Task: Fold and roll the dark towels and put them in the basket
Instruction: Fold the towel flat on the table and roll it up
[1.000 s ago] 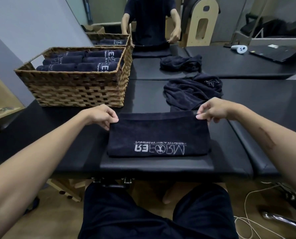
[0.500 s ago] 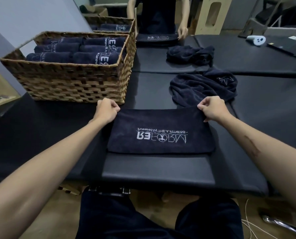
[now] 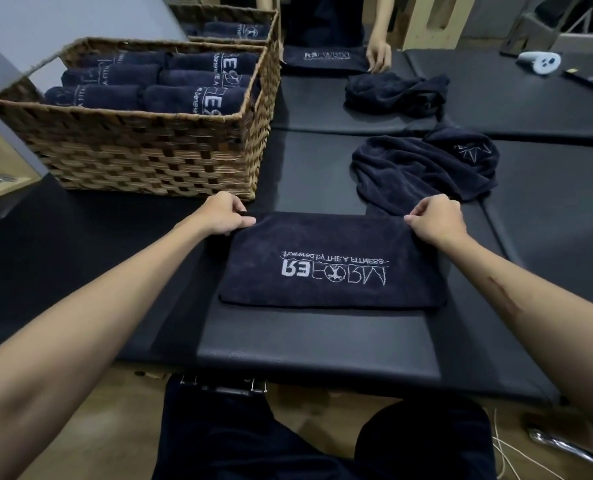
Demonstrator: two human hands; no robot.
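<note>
Folded towel (image 3: 329, 261) flat on black padded table (image 3: 305, 344), centre of frame, embroidered logo up and inverted to the viewer. Left hand (image 3: 224, 216) clenched on far-left corner, right hand (image 3: 433, 221) clenched on far-right corner; each grip pinching the far edge between thumb and fingers.

Change against the two prior frames: hands on the same corners throughout, towel the same folded rectangle but sitting further from the near table edge, more bare padding in front of it. Part of that likely camera tilt; cannot separate the two. No new fold, no roll started.

Meaning for the task: folding looks finished; squaring up the far edge before rolling, probably. Roll and transfer not yet done.

Wicker basket (image 3: 142, 157) at upper left, just beyond left hand, holding rolled towels (image 3: 122, 84) in rows; some room apparently left on top. Crumpled towel (image 3: 423, 168) unfolded at upper right, beside right hand. Further loose towel (image 3: 395, 91) above it.
</note>
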